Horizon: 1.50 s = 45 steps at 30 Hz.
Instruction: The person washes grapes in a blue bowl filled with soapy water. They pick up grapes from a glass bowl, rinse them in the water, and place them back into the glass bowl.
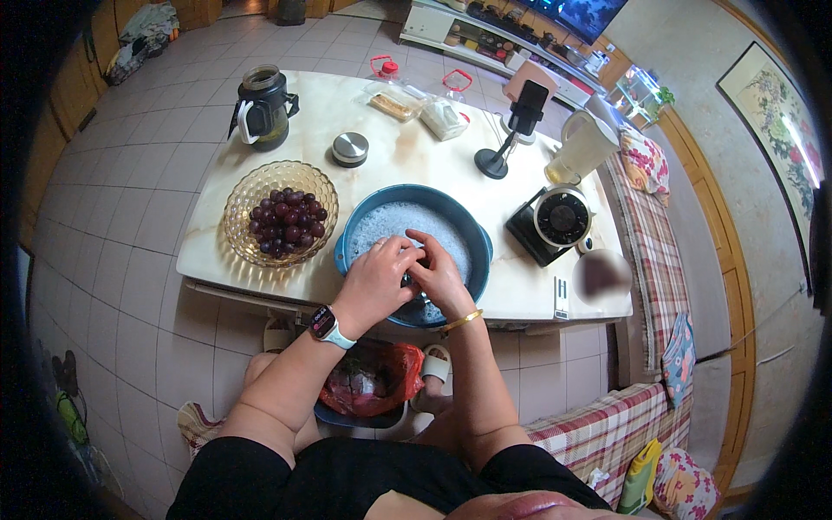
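My left hand [379,281] and my right hand [441,273] meet over the near half of a blue basin [482,276] of foamy water [403,218]. Between their curled fingers shows something small and dark [424,262], perhaps a grape, mostly covered by the fingers. Below the hands, more dark, shiny shapes show at the water but are too hidden to name. Left of the basin stands an amber glass bowl [276,177] with a textured wall. A heap of dark red grapes [289,218] lies in it.
Behind the bowl stand a dark jug [265,110] and a steel lid [351,149]. A phone stand [494,162], a clear pitcher [588,143] and a blender base [552,221] stand on the right. A red-bag-lined bin [408,377] sits below the table edge [260,289].
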### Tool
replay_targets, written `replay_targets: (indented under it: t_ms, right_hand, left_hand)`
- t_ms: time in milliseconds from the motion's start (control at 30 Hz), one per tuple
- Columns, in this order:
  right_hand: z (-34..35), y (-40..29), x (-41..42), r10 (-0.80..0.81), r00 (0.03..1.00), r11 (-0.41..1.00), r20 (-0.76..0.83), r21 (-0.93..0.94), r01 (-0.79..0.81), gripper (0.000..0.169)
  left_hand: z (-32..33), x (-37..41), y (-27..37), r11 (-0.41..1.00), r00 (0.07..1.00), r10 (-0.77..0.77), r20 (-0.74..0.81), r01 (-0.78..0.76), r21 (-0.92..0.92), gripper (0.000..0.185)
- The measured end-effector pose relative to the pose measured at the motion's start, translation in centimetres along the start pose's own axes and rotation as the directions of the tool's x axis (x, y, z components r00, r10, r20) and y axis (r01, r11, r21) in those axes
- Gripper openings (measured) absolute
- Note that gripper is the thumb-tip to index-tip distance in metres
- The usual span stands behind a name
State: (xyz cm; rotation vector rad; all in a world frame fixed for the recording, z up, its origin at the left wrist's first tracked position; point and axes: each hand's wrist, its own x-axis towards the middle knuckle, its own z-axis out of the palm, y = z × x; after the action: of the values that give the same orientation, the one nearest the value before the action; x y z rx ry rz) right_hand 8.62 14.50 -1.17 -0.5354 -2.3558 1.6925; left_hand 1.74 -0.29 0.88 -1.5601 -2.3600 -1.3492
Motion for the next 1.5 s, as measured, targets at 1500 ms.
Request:
replay_targets:
  t_ms: [1500]
  right_hand:
    - [-0.7,1.2,-1.0,0.159,0.969,0.634,0.187,-0.772,0.045,0.045]
  left_hand:
    - [-10.1,-2.3,-13.1,0.786,0.855,-0.465,-0.228,0.518,0.339,0.023]
